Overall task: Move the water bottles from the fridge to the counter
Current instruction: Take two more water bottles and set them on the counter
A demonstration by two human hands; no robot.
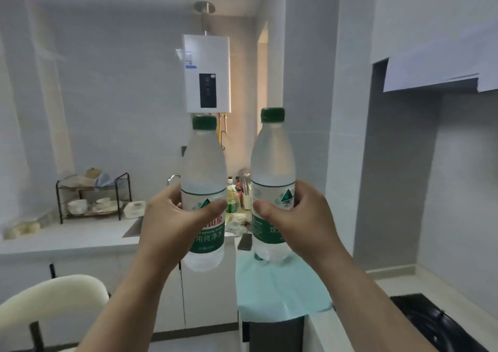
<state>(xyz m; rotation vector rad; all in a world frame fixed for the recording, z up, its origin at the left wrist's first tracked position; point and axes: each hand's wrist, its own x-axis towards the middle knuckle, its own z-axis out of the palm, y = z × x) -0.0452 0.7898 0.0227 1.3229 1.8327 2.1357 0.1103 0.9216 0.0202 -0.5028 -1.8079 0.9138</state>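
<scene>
Water bottles with green caps were both held up in the air in front of the person, upright and side by side, not touching each other. The left bottle (204,189) was in the left hand (172,222), whose fingers were closed around the green label, with the thumb across the front. The right bottle (272,181) was in the right hand (293,222), gripped in the same way around its label, and it stood a little higher than the left one. Both bottles looked full and a little misted. Behind them, the counter (80,239) ran along the far wall. A black dish rack (93,196) with bowls stood near its left end, and some small bottles (234,195) stood in the far corner, seen between the two water bottles. A white water heater (207,73) hung on the wall above. A pale green cloth (280,287) covered the nearer counter under the right bottle.
</scene>
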